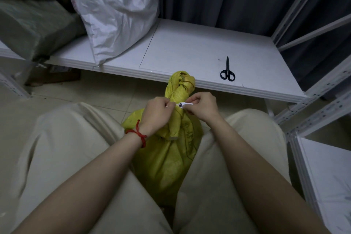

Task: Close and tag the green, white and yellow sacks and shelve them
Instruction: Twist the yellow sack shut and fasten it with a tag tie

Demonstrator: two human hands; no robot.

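Yellow sack (171, 157) upright on the floor between the knees, just in front of the shelf (190, 49), neck twisted and knotted. White tag tie (183, 104) at the neck below the knot, tail pinched by left hand (155, 114) fingers, head pinched by right hand (204, 107) fingers. Best to hold the head still against the neck and draw the tail straight out until snug. Scissors (227, 71) lying on the shelf, likely for trimming.
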